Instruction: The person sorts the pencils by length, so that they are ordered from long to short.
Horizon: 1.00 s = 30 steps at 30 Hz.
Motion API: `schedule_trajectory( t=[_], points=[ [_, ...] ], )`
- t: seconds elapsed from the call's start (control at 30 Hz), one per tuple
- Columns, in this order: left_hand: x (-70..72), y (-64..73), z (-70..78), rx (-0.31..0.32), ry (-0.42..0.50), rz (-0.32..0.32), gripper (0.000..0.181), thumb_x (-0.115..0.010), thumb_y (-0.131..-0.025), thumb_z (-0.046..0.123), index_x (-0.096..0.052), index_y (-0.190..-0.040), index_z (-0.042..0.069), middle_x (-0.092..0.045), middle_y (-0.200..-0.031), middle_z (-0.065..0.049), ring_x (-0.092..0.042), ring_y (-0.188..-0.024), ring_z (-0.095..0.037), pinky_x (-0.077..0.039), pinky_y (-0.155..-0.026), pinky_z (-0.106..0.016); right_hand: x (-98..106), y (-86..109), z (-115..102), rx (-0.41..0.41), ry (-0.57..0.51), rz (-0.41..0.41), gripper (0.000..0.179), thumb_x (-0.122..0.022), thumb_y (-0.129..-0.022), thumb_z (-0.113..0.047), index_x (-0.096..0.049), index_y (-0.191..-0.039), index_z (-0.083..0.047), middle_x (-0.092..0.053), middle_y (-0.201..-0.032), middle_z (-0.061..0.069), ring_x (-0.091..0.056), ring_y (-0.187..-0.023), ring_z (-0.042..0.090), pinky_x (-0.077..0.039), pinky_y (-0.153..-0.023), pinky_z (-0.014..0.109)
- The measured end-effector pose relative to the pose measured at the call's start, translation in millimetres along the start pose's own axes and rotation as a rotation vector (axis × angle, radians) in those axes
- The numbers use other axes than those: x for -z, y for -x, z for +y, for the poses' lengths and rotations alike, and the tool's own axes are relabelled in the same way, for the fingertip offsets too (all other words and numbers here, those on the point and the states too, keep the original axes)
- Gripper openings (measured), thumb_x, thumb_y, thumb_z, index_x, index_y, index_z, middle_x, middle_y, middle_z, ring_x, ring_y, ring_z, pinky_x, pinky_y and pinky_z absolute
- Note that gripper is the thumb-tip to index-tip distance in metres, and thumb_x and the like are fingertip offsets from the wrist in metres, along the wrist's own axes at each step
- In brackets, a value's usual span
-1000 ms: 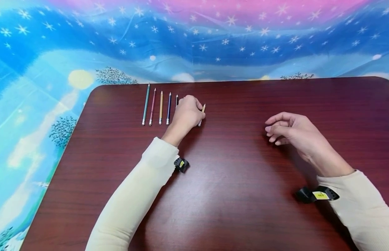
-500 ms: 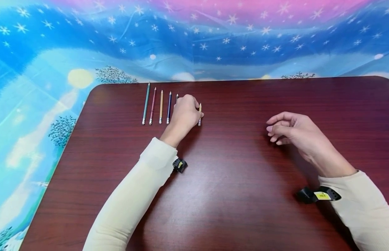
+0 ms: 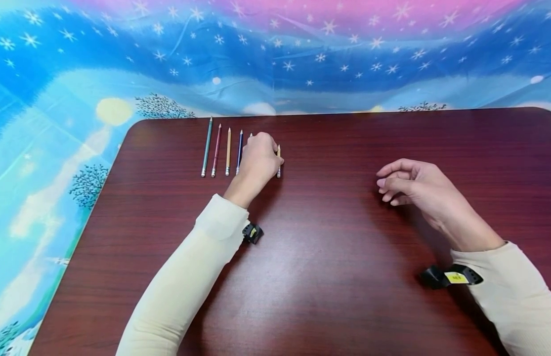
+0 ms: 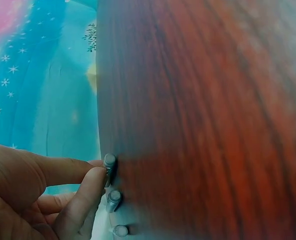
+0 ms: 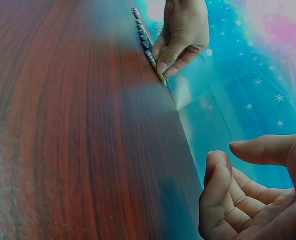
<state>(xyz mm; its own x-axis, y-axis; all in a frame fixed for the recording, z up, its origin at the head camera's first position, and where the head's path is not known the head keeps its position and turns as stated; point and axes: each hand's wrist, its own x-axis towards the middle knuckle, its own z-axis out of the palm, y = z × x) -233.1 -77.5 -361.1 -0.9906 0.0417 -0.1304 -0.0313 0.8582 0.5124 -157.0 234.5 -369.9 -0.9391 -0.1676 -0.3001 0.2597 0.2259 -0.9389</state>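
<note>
My left hand [image 3: 259,157] pinches a short yellow pencil [image 3: 278,171] between thumb and finger at the right end of a row of pencils. In the left wrist view its eraser end [image 4: 109,161] shows right at the fingertips. To its left lie a teal pencil [image 3: 206,148], a pinkish-red pencil [image 3: 217,151], another yellow pencil [image 3: 228,152] and a dark blue pencil [image 3: 240,146]. A dark pencil [image 3: 250,135] shows only its tip, the rest hidden behind the hand. Over the table's right side, my right hand [image 3: 410,185] holds nothing, its fingers loosely bent.
The dark red-brown wooden table [image 3: 328,232] has its far edge just beyond the pencil tips. Behind it hangs a blue and pink snowflake cloth [image 3: 302,54]. A small black camera [image 3: 253,233] sits on the left wrist, and another black camera [image 3: 450,276] on the right.
My left hand has slid the short yellow pencil leftward, closer to the row, and the pencil has turned from slanted to nearly parallel with the others. The right hand stays almost still.
</note>
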Motion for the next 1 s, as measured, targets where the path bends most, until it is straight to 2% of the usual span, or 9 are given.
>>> schedule_trajectory(
  t=[0.13, 0.33, 0.47, 0.67, 1.0],
  points=[
    [0.9, 0.6, -1.0, -0.008, 0.002, 0.008, 0.045, -0.073, -0.096, 0.01, -0.048, -0.058, 0.014, -0.04, -0.054, 0.005, -0.047, -0.069, -0.019, -0.046, -0.068, -0.031, -0.7, -0.1, -0.3, 0.0, 0.012, 0.002, 0.011, -0.066, -0.101, -0.004, -0.069, -0.107, -0.013, -0.076, -0.079, -0.004, -0.071, -0.064, 0.015, -0.06, -0.06, 0.025],
    [2.3, 2.2, -1.6, 0.001, 0.002, 0.005, 0.05, -0.069, -0.095, 0.007, -0.04, -0.056, 0.016, -0.028, -0.054, 0.005, -0.037, -0.063, -0.018, -0.037, -0.059, -0.028, -1.1, 0.1, -1.4, -0.003, 0.031, 0.004, 0.011, -0.065, -0.101, -0.005, -0.069, -0.107, -0.014, -0.076, -0.079, -0.004, -0.07, -0.064, 0.015, -0.06, -0.061, 0.026],
    [3.0, 3.1, -1.2, 0.006, 0.005, -0.012, 0.051, -0.068, -0.097, 0.007, -0.04, -0.055, 0.016, -0.028, -0.053, 0.004, -0.031, -0.058, -0.015, -0.033, -0.056, -0.027, -1.2, 0.3, -2.0, 0.001, 0.02, 0.0, 0.012, -0.065, -0.101, -0.004, -0.069, -0.106, -0.014, -0.077, -0.081, -0.005, -0.07, -0.065, 0.015, -0.06, -0.06, 0.026],
    [3.2, 3.1, 0.0, 0.016, -0.004, -0.023, 0.049, -0.069, -0.099, 0.011, -0.046, -0.056, 0.015, -0.036, -0.052, 0.004, -0.036, -0.059, -0.015, -0.037, -0.057, -0.027, -1.3, 0.6, -2.3, 0.003, 0.006, -0.004, 0.014, -0.064, -0.1, -0.003, -0.07, -0.105, -0.014, -0.077, -0.082, -0.004, -0.069, -0.064, 0.015, -0.06, -0.06, 0.025],
    [3.8, 3.3, 0.0, 0.016, 0.0, -0.029, 0.049, -0.069, -0.098, 0.01, -0.043, -0.057, 0.016, -0.032, -0.054, 0.005, -0.032, -0.062, -0.016, -0.034, -0.06, -0.028, -0.5, 0.5, -2.1, 0.004, 0.05, 0.004, 0.012, -0.065, -0.102, -0.006, -0.07, -0.106, -0.016, -0.076, -0.079, -0.005, -0.07, -0.065, 0.015, -0.06, -0.062, 0.026]
  ],
)
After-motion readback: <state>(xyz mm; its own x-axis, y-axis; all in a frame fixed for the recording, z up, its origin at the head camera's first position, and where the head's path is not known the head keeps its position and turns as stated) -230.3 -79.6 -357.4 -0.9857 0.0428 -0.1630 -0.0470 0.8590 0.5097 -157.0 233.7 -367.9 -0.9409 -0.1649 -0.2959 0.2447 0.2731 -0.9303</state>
